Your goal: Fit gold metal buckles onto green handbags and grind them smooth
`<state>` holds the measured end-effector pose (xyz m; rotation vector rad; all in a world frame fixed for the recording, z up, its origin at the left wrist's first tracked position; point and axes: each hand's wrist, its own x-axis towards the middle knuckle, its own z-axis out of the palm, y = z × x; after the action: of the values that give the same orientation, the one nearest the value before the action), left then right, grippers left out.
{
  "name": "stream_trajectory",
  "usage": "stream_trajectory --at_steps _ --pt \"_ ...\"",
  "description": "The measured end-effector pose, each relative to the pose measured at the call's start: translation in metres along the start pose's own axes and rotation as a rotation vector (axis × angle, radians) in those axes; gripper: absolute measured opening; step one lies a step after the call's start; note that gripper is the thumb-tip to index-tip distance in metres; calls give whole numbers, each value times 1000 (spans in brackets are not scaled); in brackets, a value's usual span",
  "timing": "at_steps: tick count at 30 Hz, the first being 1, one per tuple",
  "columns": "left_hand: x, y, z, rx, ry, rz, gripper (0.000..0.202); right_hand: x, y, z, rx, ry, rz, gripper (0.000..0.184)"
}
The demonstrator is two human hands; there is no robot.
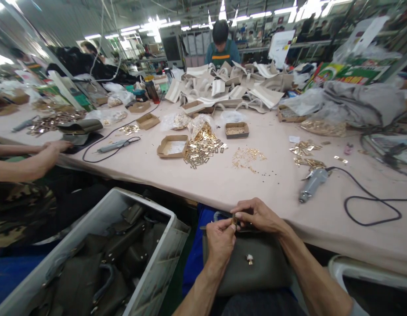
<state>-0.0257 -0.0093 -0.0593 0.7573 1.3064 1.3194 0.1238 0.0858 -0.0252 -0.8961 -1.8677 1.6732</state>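
A dark olive handbag (252, 267) lies on my lap below the table's front edge, with a small gold clasp (250, 259) on its front. My left hand (221, 240) and my right hand (257, 216) meet over the bag's top edge. Both are closed in a pinch around a small gold metal fitting (234, 220) held between the fingertips. The bag's top edge is partly hidden behind my hands.
A grey electric screwdriver (311, 184) with a black cord lies on the pink table (223, 180) to the right. Heaps of gold fittings (203, 145), cardboard trays (172, 146), a bin of dark bags (101, 259) at left. A co-worker's arms (32, 162) at left, another person (222, 46) across.
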Motion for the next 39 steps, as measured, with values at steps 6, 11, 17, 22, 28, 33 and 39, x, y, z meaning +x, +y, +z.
stream_trajectory --at_steps 6,11,17,22,28,33,39 --pt "-1 4 0 14 -17 -43 28 0 0 10 -68 108 -36 23" --pt "-3 8 -4 -46 -69 -85 33 1 2 10 -12 66 -36 23" --pt "-3 4 -2 -7 19 -74 30 2 3 12 13 73 -37 22" --pt "-2 0 -1 50 37 -66 43 1 9 17 70 112 -28 20" --pt "7 -12 2 38 105 -15 57 3 11 28 -25 250 -8 10" --pt "8 -13 7 71 142 -14 62 3 16 31 80 282 -3 8" --pt "19 -16 7 115 222 -17 66 5 30 32 -70 380 34 9"
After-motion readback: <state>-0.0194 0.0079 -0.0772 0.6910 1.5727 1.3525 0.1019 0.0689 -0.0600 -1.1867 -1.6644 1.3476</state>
